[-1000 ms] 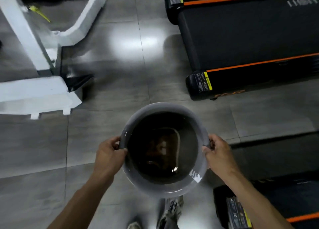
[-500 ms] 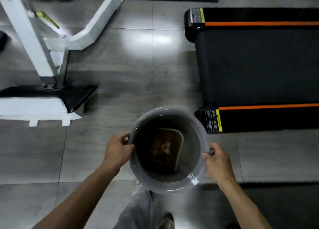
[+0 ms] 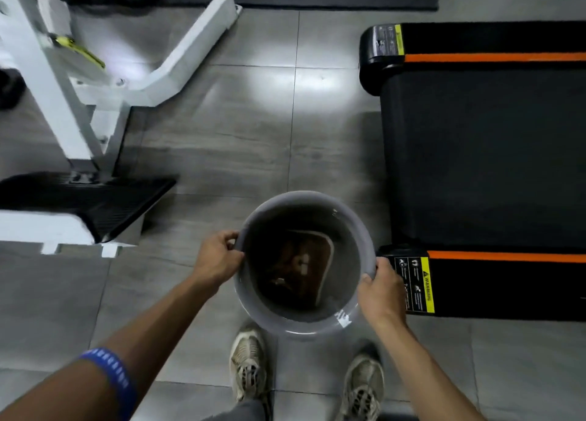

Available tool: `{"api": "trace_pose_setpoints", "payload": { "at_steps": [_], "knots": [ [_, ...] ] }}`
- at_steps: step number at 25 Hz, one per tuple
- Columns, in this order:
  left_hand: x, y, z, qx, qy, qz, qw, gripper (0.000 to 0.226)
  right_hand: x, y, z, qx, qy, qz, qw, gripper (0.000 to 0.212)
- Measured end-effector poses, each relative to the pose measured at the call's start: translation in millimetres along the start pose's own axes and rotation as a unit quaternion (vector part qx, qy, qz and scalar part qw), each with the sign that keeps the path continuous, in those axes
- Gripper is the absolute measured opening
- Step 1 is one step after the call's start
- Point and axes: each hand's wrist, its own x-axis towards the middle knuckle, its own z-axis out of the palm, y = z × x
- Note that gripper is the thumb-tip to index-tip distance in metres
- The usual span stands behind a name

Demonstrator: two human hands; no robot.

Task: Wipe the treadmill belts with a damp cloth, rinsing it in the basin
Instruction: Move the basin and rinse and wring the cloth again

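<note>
As both hands carried the basin (image 3: 304, 325), my left grip (image 3: 218, 259) and right grip (image 3: 382, 294) clamped on opposite rims, I'd have kept it level, lowering slowly. The cloth (image 3: 304, 267) lay submerged inside. Beyond lay grey tile floor (image 3: 253, 141), the treadmill (image 3: 482, 154) just right, a white machine (image 3: 79, 103) left.

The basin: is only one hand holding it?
No: the left hand and the right hand grip opposite sides of the basin's rim.

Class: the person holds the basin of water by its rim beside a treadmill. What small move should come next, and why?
Probably lower the basin to the floor beside the treadmill: both the left hand and right hand grip its rim, so neither can lift the soaking cloth.
</note>
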Motion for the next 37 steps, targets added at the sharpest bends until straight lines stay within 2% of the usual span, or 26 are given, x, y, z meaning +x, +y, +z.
{"api": "trace_pose_setpoints", "payload": {
  "at_steps": [4,7,11,16,20,25,28,29,30,31,32,33,34,35,37],
  "knots": [
    [62.2,-20.3,37.9,-0.005,0.007,-0.031,0.999,0.047,58.0,7.9,30.0,-0.048,-0.007,0.000,0.999,0.021],
    [108.0,-40.8,64.2,-0.016,0.023,-0.033,0.999,0.049,91.2,15.8,64.6,-0.049,0.026,0.010,0.998,0.026],
    [163.3,-64.0,81.2,0.004,0.036,-0.006,0.999,0.050,121.2,25.6,117.0,-0.031,0.045,-0.019,0.998,0.029],
    [217.2,-93.9,103.7,0.014,0.032,0.043,0.998,0.050,153.2,51.1,168.2,-0.004,0.037,-0.007,0.999,0.030],
    [245.8,-122.1,120.3,0.042,0.043,0.075,0.995,0.048,179.6,75.3,192.4,-0.008,0.021,-0.031,0.999,0.020],
    [254.5,-134.7,143.8,0.021,0.022,0.122,0.992,0.053,202.9,98.7,203.8,-0.032,0.054,-0.035,0.997,0.016],
    [253.1,-138.6,149.5,0.046,0.048,0.156,0.986,0.042,203.3,103.5,205.8,-0.023,0.074,-0.036,0.996,0.027],
    [253.2,-140.8,150.5,0.102,0.066,0.176,0.977,0.030,198.5,103.8,207.7,-0.050,0.109,-0.072,0.990,0.036],
    [250.0,-141.0,152.0,0.181,0.100,0.208,0.956,0.020,193.8,103.2,213.3,-0.081,0.152,-0.146,0.974,0.046],
    [246.8,-140.0,154.5,0.257,0.143,0.253,0.922,0.021,189.7,99.6,221.1,-0.095,0.178,-0.238,0.950,0.051],
    [244.0,-138.1,157.7,0.308,0.164,0.303,0.887,0.031,188.9,95.3,231.5,-0.093,0.179,-0.315,0.928,0.052],
    [242.8,-135.6,162.3,0.327,0.151,0.360,0.860,0.042,190.9,86.5,240.6,-0.076,0.136,-0.347,0.925,0.051],
    [242.8,-132.5,169.0,0.336,0.119,0.412,0.838,0.050,196.0,75.9,249.8,-0.053,0.080,-0.329,0.940,0.051],
    [241.4,-126.9,176.8,0.350,0.072,0.444,0.822,0.054,202.3,65.0,256.5,-0.043,0.018,-0.275,0.960,0.053],
    [243.1,-121.5,195.5,0.389,-0.027,0.425,0.817,0.060,219.8,48.1,264.7,-0.080,-0.053,-0.157,0.983,0.058]
  ]
}}
